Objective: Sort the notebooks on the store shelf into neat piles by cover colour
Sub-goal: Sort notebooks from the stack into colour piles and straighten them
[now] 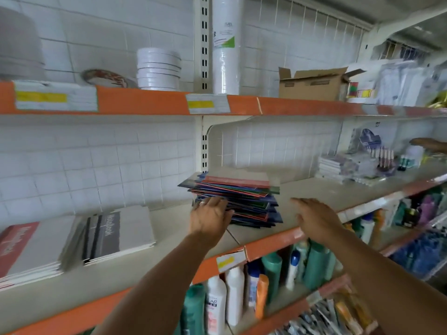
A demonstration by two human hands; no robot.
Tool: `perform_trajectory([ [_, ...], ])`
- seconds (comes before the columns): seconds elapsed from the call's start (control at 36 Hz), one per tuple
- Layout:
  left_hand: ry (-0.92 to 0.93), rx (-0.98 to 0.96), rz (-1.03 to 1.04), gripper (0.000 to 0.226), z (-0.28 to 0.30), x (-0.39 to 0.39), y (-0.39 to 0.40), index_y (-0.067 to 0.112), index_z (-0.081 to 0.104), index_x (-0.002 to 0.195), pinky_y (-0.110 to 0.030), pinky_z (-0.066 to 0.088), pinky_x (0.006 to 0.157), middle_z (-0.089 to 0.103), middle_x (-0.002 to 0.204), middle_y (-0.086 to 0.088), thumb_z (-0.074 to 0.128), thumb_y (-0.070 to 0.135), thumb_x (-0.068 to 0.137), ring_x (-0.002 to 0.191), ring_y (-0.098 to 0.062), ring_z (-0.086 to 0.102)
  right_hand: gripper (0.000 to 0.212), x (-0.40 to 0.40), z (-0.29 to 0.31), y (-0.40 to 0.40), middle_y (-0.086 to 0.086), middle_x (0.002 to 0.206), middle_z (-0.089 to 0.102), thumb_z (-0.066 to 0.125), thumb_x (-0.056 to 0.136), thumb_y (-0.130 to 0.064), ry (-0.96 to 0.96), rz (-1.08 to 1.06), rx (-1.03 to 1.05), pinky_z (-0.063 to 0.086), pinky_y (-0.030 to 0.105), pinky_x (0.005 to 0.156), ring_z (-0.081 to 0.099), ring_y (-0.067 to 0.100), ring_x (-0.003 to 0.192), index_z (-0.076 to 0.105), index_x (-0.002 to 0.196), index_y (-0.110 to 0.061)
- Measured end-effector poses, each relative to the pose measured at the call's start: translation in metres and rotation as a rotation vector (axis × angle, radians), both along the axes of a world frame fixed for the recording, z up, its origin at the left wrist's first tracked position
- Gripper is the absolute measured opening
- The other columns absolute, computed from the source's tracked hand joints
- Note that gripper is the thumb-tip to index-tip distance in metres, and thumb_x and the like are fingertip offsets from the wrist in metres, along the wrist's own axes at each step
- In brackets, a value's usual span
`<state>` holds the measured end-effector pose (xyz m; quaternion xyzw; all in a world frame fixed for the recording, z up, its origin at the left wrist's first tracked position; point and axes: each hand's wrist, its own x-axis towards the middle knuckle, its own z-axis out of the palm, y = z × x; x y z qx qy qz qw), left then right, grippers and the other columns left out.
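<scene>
Notebooks [238,201] stacked askew, mixed blue/red/green covers; left hand [209,217] spread, seemingly touching; right hand [314,217] spread, empty.

We see the mixed stack of notebooks [238,199] mid-shelf [314,189], two notebook piles [72,240] far left, small goods [362,163] far right, bottles [266,281] below.

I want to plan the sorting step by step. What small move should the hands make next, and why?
Probably close both hands on the mixed stack and square it. The left hand already touches its near-left side; the right hand hovers open beside it, apart. The covers jut out unevenly, red, blue and green mixed.
</scene>
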<state>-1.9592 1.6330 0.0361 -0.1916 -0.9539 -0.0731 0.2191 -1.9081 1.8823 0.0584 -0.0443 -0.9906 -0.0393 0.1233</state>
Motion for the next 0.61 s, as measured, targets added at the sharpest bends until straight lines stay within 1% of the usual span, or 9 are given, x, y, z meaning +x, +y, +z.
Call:
perform_trajectory([
  [0.08,-0.007,0.01,0.037,0.046,0.006,-0.005,0.031,0.026,0.039,0.142,-0.034,0.028,0.108,0.04,0.146,0.005,0.028,0.045,0.102,0.134,-0.016,0.036,0.062,-0.021,0.004,0.024,0.0,0.146,0.043,0.043,0.094,-0.009,0.02,0.045,0.024,0.038,0.029,0.1,0.042,0.018,0.128,0.023,0.15,-0.024],
  [0.17,-0.003,0.019,0.078,0.047,0.014,-0.011,0.058,0.025,0.036,0.144,-0.034,0.026,0.11,0.037,0.148,0.003,0.027,0.045,0.102,0.136,-0.018,0.033,0.067,-0.044,0.007,0.042,0.0,0.149,0.038,0.044,0.092,-0.002,0.018,0.103,0.01,0.034,0.028,0.104,0.038,0.018,0.132,0.02,0.151,-0.024],
  [0.28,-0.024,0.037,0.106,0.051,0.02,-0.019,0.084,0.023,0.03,0.146,-0.038,0.023,0.113,0.032,0.151,0.0,0.023,0.048,0.101,0.139,-0.021,0.028,0.069,-0.068,0.004,0.055,-0.001,0.153,0.032,0.044,0.092,-0.001,0.027,0.213,-0.037,0.032,0.03,0.108,0.033,0.018,0.136,0.018,0.152,-0.024],
  [0.36,-0.081,0.026,0.115,0.059,0.022,-0.03,0.096,0.024,0.018,0.151,-0.04,0.011,0.118,0.019,0.158,-0.004,0.017,0.054,0.1,0.146,-0.023,0.014,0.074,-0.083,-0.001,0.053,-0.001,0.156,0.027,0.046,0.091,0.003,0.045,0.298,-0.065,0.031,0.032,0.111,0.029,0.018,0.139,0.016,0.152,-0.024],
  [0.42,-0.113,0.015,0.117,0.061,0.023,-0.04,0.101,0.028,0.012,0.152,-0.041,0.004,0.118,0.012,0.16,-0.003,0.017,0.057,0.098,0.147,-0.023,0.007,0.079,-0.094,-0.002,0.049,-0.001,0.158,0.022,0.048,0.087,0.007,0.061,0.343,-0.084,0.029,0.034,0.114,0.027,0.019,0.141,0.014,0.152,-0.025],
  [0.44,-0.125,-0.001,0.112,0.061,0.023,-0.044,0.103,0.03,0.013,0.152,-0.041,0.002,0.118,0.009,0.16,-0.002,0.017,0.058,0.098,0.147,-0.023,0.005,0.082,-0.098,-0.002,0.048,-0.001,0.158,0.02,0.048,0.086,0.008,0.069,0.359,-0.085,0.027,0.035,0.115,0.025,0.019,0.142,0.013,0.153,-0.024],
  [0.5,-0.148,-0.036,0.097,0.058,0.022,-0.051,0.106,0.033,0.02,0.15,-0.042,-0.001,0.118,0.008,0.16,-0.002,0.017,0.059,0.098,0.147,-0.024,0.004,0.084,-0.107,-0.001,0.045,0.001,0.159,0.016,0.048,0.085,0.009,0.076,0.381,-0.077,0.023,0.035,0.117,0.023,0.02,0.143,0.01,0.153,-0.023],
  [0.61,-0.157,0.016,0.076,0.056,0.015,-0.055,0.107,0.031,0.03,0.146,-0.041,0.005,0.119,0.02,0.158,-0.003,0.021,0.058,0.098,0.147,-0.025,0.01,0.087,-0.118,0.0,0.041,0.001,0.161,0.009,0.049,0.087,0.008,0.066,0.394,-0.065,0.016,0.036,0.119,0.016,0.02,0.145,0.003,0.154,-0.023],
])
